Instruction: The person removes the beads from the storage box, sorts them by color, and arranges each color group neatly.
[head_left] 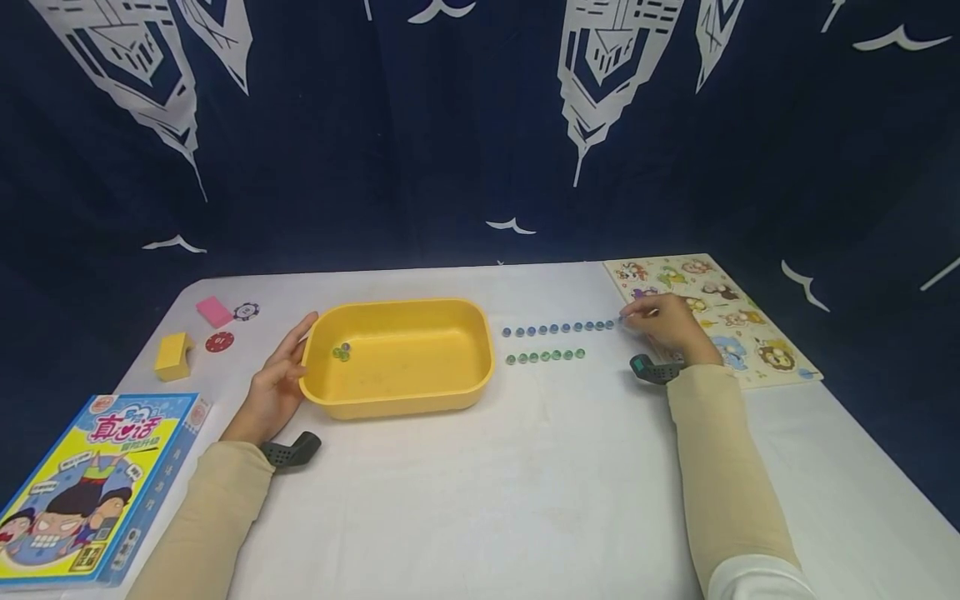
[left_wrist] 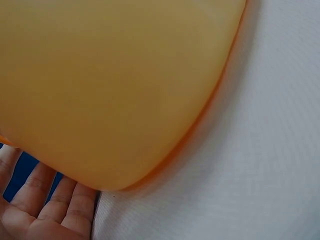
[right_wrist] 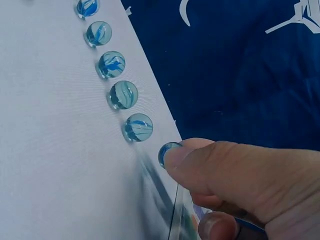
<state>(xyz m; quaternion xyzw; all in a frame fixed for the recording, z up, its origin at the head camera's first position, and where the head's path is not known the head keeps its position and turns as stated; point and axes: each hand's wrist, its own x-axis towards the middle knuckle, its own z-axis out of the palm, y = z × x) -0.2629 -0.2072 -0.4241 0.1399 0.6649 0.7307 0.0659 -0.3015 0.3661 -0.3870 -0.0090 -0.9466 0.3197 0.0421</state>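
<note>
My right hand (head_left: 667,321) pinches a blue-swirled glass marble (right_wrist: 169,152) between thumb and finger, at the right end of a row of blue marbles (head_left: 566,327). It is slightly apart from the last marble (right_wrist: 138,127) on the cloth. Nearer me runs a shorter row of green marbles (head_left: 545,356). My left hand (head_left: 273,390) touches the left wall of a yellow tray (head_left: 397,406), its fingers (left_wrist: 37,187) fairly straight against the outside. Their tips are partly hidden in the left wrist view. A few small marbles (head_left: 341,352) lie inside the tray, towards its left.
A sheet with cartoon animals (head_left: 750,333) lies under and beyond my right hand. On the left are a yellow block (head_left: 173,357), a pink block (head_left: 214,312), a red chip (head_left: 220,342), a dark-and-white chip (head_left: 246,311) and a colourful box (head_left: 97,492). A dark blue curtain (head_left: 450,150) hangs behind the table.
</note>
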